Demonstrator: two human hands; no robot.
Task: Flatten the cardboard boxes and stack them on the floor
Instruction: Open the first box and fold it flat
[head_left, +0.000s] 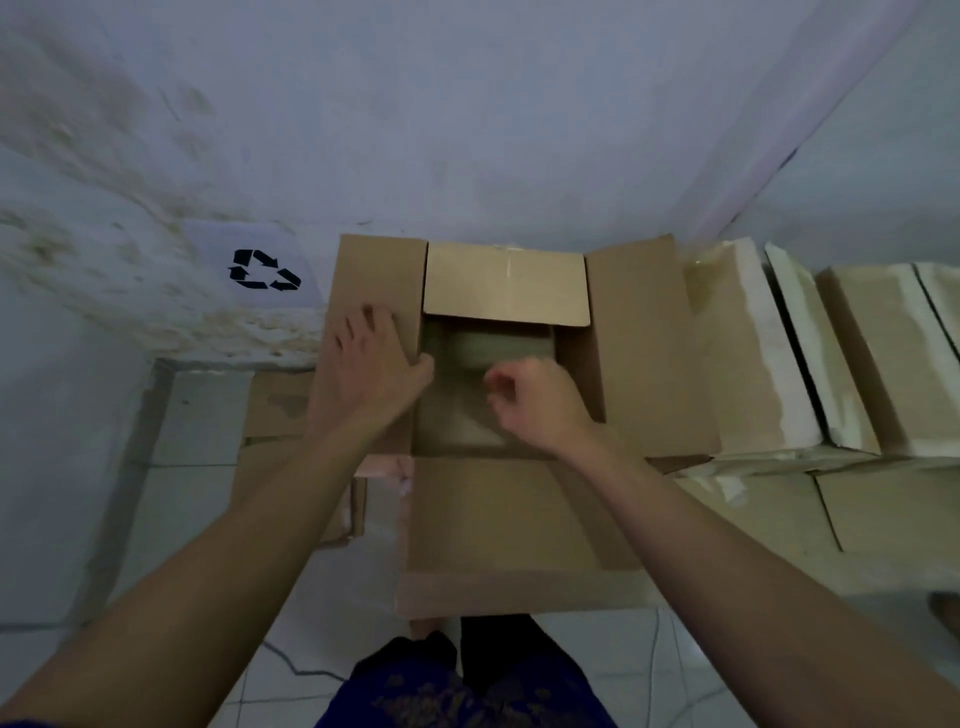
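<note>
The left hand (382, 361) is laid flat, fingers spread, on the left top flap of an open brown cardboard box (519, 514), with the thumb hooked over that flap's inner edge; nothing is gripped by it. The right hand (540, 402) is held inside the box opening with its fingers curled loosely inward; whether anything is pinched between them cannot be told from the blurred view. The box is set upright on the floor directly in front of the person, its four top flaps folded outward: the left and right flaps are spread to the sides, the far flap is tilted up toward the wall, and the near flap is lowered toward the person. A strip of pale tape along the box bottom is seen between the two hands. To the left, partly under the box and the left forearm, flattened brown cardboard pieces (275, 410) are lying on the pale tiled floor (197, 415). To the right, a row of further brown cardboard boxes with whitish torn tape (779, 364) is lined up just beside the open box. On the stained pale wall (467, 130) behind, a white sheet printed with a black recycling symbol (264, 270) is fixed, left of the box.
</note>
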